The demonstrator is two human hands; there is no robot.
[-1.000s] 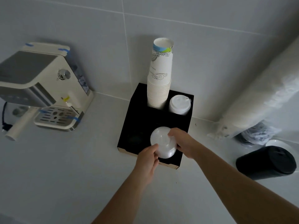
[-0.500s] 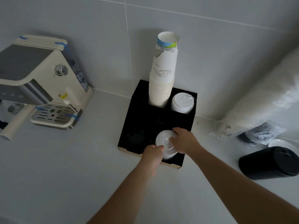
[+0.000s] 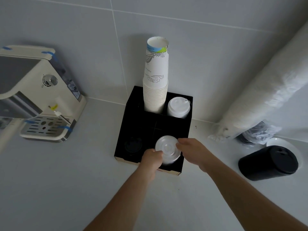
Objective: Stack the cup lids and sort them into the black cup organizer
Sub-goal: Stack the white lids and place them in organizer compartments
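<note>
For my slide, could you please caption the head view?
Both hands, left and right, lower a white lid stack into the black cup organizer.

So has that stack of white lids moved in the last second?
Yes. The lid stack has gone down into the organizer's front right slot; both hands hold it.

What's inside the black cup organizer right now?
The black cup organizer holds stacked paper cups, white lids, dark lids and a clear lid stack. Stack bottoms are hidden.

Bare forearms; left hand (image 3: 152, 158), right hand (image 3: 194, 151)
</note>
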